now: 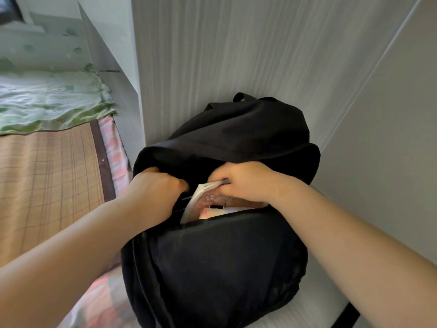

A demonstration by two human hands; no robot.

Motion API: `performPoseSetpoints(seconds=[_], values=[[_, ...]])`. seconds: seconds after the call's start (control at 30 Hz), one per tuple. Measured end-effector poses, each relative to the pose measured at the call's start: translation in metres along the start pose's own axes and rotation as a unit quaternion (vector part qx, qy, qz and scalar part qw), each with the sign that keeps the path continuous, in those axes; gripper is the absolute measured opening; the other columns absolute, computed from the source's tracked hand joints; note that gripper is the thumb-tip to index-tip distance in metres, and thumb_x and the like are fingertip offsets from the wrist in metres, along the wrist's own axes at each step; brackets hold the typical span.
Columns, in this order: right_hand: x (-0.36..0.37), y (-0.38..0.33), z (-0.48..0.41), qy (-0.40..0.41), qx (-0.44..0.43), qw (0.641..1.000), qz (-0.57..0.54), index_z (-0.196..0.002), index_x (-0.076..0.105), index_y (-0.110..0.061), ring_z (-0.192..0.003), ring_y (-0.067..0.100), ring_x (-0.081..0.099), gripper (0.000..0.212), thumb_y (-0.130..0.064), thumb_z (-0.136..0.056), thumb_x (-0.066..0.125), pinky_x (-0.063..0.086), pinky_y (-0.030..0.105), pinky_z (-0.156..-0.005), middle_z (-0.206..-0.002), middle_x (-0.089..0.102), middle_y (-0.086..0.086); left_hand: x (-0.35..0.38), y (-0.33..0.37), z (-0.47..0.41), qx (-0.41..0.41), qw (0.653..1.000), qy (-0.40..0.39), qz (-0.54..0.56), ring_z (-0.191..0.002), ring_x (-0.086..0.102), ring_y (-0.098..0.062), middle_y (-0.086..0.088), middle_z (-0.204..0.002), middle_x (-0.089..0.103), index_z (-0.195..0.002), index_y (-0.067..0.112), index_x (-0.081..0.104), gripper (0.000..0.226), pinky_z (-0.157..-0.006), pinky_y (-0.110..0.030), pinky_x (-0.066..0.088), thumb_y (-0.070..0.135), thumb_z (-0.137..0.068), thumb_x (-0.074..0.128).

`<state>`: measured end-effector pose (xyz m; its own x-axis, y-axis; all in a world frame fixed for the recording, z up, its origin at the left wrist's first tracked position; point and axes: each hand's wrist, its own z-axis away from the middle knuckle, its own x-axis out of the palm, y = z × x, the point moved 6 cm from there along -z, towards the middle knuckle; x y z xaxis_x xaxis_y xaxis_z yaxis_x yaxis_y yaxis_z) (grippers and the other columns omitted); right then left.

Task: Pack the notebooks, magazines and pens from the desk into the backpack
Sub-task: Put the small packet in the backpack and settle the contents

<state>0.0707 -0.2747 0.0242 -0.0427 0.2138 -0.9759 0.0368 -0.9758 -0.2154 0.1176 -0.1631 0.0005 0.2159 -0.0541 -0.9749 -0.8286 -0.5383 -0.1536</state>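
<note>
A black backpack (212, 268) stands on a white surface, its main compartment open at the top. My left hand (156, 185) grips the left edge of the opening and holds it apart. My right hand (246, 181) is closed on the top edge of a stack of notebooks or magazines (196, 200) that stands tilted inside the opening. A black binder clip (217, 206) and pale pink and white covers show inside, below my right hand. No pens are visible.
The white surface (314, 301) under the bag meets a grey wall panel (236, 55) behind and a wall on the right. To the left lies a bed with a bamboo mat (47, 181) and a green blanket (47, 100).
</note>
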Motion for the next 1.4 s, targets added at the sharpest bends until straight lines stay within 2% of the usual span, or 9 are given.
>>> performPoseSetpoints(seconds=[0.37,0.57,0.8,0.9,1.03,1.13,1.2,1.27,1.4], values=[[0.009,0.007,0.012,0.096,0.068,0.986,-0.12,-0.13,0.046,-0.021,-0.121,0.023,0.048,0.043,-0.018,-0.087,0.053,0.038,0.029,-0.101,-0.133,0.053,0.008,-0.008,0.0,0.008,-0.014,0.975,-0.009,0.222,-0.107,0.055,-0.018,0.002,-0.116,0.064,-0.118,0.026,0.052,0.039,-0.094,-0.027,0.037,0.04,-0.082,0.054],[0.01,0.047,0.04,0.065,0.157,0.985,-0.014,-0.133,0.04,-0.022,-0.127,0.029,0.04,0.056,-0.024,-0.082,0.061,0.034,0.039,-0.108,-0.141,0.043,0.009,-0.008,-0.001,-0.002,-0.118,0.986,0.034,0.116,-0.097,0.059,-0.024,-0.007,-0.11,0.065,-0.107,0.014,0.057,0.027,-0.076,-0.027,0.043,0.03,-0.088,0.047],[0.026,0.063,0.075,0.028,0.159,0.986,-0.049,-0.1,0.067,-0.019,-0.101,0.019,0.059,0.023,-0.031,-0.088,0.052,0.038,0.027,-0.089,-0.106,0.069,0.002,-0.008,-0.013,0.016,-0.146,0.988,0.001,0.049,-0.094,0.06,-0.027,-0.01,-0.104,0.065,-0.107,0.014,0.055,0.028,-0.077,-0.034,0.047,0.032,-0.087,0.045],[0.014,0.065,0.086,0.134,0.148,0.976,-0.083,-0.086,0.069,-0.012,-0.086,0.017,0.06,0.016,-0.024,-0.085,0.058,0.04,0.024,-0.075,-0.088,0.069,0.003,-0.02,-0.011,0.033,-0.145,0.98,0.043,0.133,-0.105,0.058,-0.024,-0.004,-0.118,0.063,-0.121,0.022,0.051,0.039,-0.086,-0.035,0.047,0.039,-0.085,0.05],[-0.023,0.095,0.125,0.451,0.248,0.851,-0.107,-0.088,0.06,-0.004,-0.089,0.027,0.054,0.015,-0.015,-0.079,0.065,0.034,0.023,-0.074,-0.089,0.056,0.008,-0.051,-0.03,0.1,-0.221,0.875,0.363,0.233,-0.065,0.055,-0.022,0.018,-0.068,0.054,-0.084,0.027,0.058,0.013,-0.052,-0.027,0.04,0.034,-0.076,0.066],[-0.011,0.133,0.129,0.415,0.397,0.756,-0.315,-0.13,0.036,-0.006,-0.12,0.031,0.045,0.058,-0.024,-0.082,0.063,0.037,0.039,-0.099,-0.135,0.042,0.016,-0.017,-0.051,0.109,-0.361,0.839,0.258,0.314,-0.081,0.051,-0.019,0.008,-0.088,0.049,-0.103,0.022,0.048,0.04,-0.064,-0.033,0.038,0.043,-0.073,0.064],[0.003,0.144,0.118,0.323,0.433,0.733,-0.412,-0.136,0.03,-0.007,-0.126,0.031,0.042,0.062,-0.029,-0.086,0.058,0.033,0.04,-0.104,-0.143,0.038,0.014,0.003,-0.048,0.1,-0.368,0.846,0.141,0.359,-0.081,0.057,-0.022,0.001,-0.093,0.06,-0.099,0.018,0.052,0.036,-0.069,-0.037,0.046,0.045,-0.076,0.06],[0.012,0.142,0.104,0.256,0.415,0.743,-0.458,-0.127,0.045,-0.005,-0.11,0.028,0.054,0.044,-0.026,-0.089,0.053,0.038,0.038,-0.096,-0.133,0.05,0.013,0.006,-0.043,0.091,-0.348,0.864,0.084,0.354,-0.08,0.062,-0.029,-0.009,-0.088,0.068,-0.092,0.013,0.06,0.036,-0.075,-0.045,0.051,0.046,-0.082,0.051],[0.013,0.143,0.089,0.322,0.384,0.713,-0.491,-0.075,0.056,-0.008,-0.06,0.016,0.054,0.015,-0.007,-0.09,0.051,0.052,0.016,-0.054,-0.099,0.058,0.015,-0.001,-0.041,0.078,-0.329,0.895,0.076,0.291,-0.074,0.06,-0.034,-0.016,-0.076,0.065,-0.084,0.004,0.062,0.046,-0.061,-0.035,0.047,0.043,-0.089,0.039]])
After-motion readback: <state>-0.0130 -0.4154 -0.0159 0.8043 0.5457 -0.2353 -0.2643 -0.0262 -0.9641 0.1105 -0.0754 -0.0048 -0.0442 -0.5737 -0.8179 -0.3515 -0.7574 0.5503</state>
